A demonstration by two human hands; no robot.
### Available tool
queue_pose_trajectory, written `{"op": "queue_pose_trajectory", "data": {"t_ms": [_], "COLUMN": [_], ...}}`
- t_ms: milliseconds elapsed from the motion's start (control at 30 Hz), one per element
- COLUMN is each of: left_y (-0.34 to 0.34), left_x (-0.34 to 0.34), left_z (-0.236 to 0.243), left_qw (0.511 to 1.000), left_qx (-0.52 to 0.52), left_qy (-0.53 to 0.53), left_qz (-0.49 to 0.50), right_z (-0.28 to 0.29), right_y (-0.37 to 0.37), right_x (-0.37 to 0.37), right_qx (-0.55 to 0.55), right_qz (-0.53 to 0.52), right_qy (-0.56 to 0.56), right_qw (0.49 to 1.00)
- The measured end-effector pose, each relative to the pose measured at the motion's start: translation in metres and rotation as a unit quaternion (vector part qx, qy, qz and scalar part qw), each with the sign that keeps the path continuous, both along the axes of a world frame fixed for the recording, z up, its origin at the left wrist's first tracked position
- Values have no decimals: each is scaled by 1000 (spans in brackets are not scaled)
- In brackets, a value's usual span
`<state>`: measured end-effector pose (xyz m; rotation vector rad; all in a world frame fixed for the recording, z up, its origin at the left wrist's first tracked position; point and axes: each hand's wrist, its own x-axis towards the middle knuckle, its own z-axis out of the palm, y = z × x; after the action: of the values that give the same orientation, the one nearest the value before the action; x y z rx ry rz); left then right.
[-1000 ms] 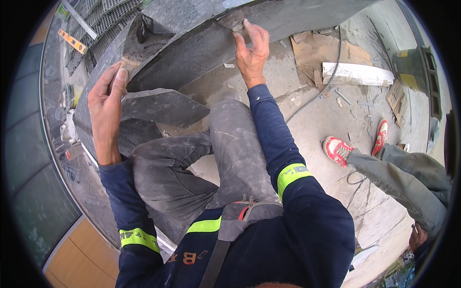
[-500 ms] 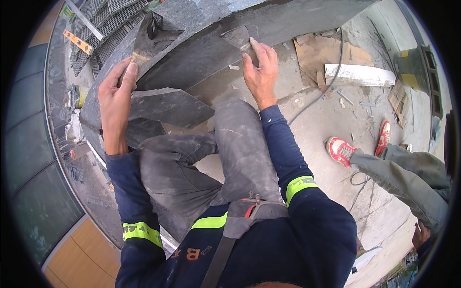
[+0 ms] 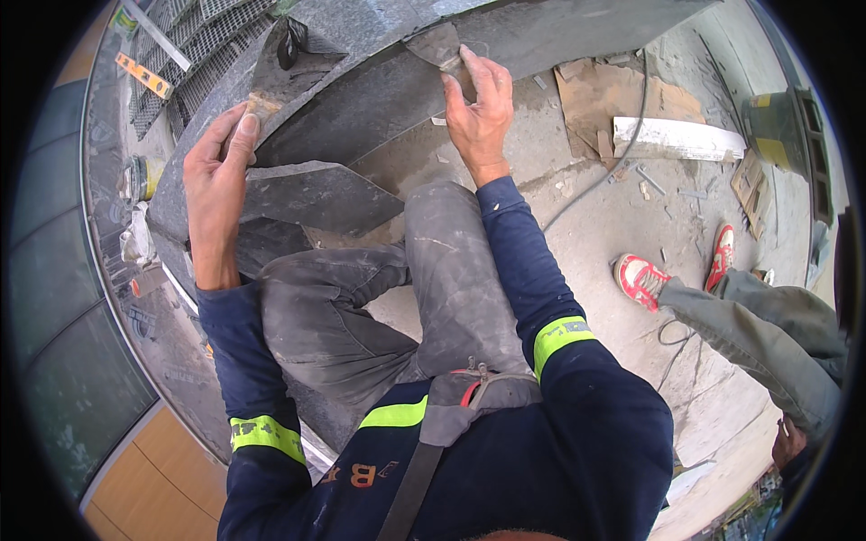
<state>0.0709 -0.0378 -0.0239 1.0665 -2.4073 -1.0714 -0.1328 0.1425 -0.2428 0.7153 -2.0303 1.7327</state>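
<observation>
My left hand [image 3: 219, 158] is closed round the tan, worn handle of a scraper [image 3: 311, 70], its wide dark blade pointing away from me. A glossy black lump [image 3: 289, 45] sits on that blade. My right hand [image 3: 481, 108] pinches a second scraper with a grey, fan-shaped blade [image 3: 434, 41]. The blade is up at the rim of a long dark grey stone slab [image 3: 379, 99]; whether it touches cannot be told. Another angular stone piece [image 3: 316, 189] stands below, between the slab and my knees.
Stacked black mesh grating [image 3: 185, 77] and a yellow level [image 3: 144, 76] lie at the far left. Cardboard [image 3: 586, 95], a white strip [image 3: 677, 140], a cable [image 3: 622, 153] and debris cover the floor at right. A bucket [image 3: 774, 131] stands beyond. Another person's legs [image 3: 758, 325] are at right.
My right hand has moved away from me and slightly left, carrying its scraper up to the slab's rim. My left hand has stayed almost still with its scraper.
</observation>
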Motion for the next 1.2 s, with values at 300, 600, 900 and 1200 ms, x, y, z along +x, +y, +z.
{"op": "queue_pose_trajectory", "data": {"t_ms": [300,600,900,1200], "left_y": [1,-6,-14,-1], "left_x": [-1,2,7,-28], "left_z": [2,-3,-14,-11], "left_qw": [1000,1000,995,960], "left_qx": [-21,12,80,204], "left_qy": [-13,6,-2,-16], "left_qz": [-9,-11,-55,-193], "right_z": [-7,-12,31,116], "right_y": [-2,3,63,82], "right_x": [2,8,28,-1], "right_qx": [11,30,17,26], "right_qz": [4,11,146,312], "right_qy": [-19,-31,-120,-78], "right_qw": [1000,999,982,947]}}
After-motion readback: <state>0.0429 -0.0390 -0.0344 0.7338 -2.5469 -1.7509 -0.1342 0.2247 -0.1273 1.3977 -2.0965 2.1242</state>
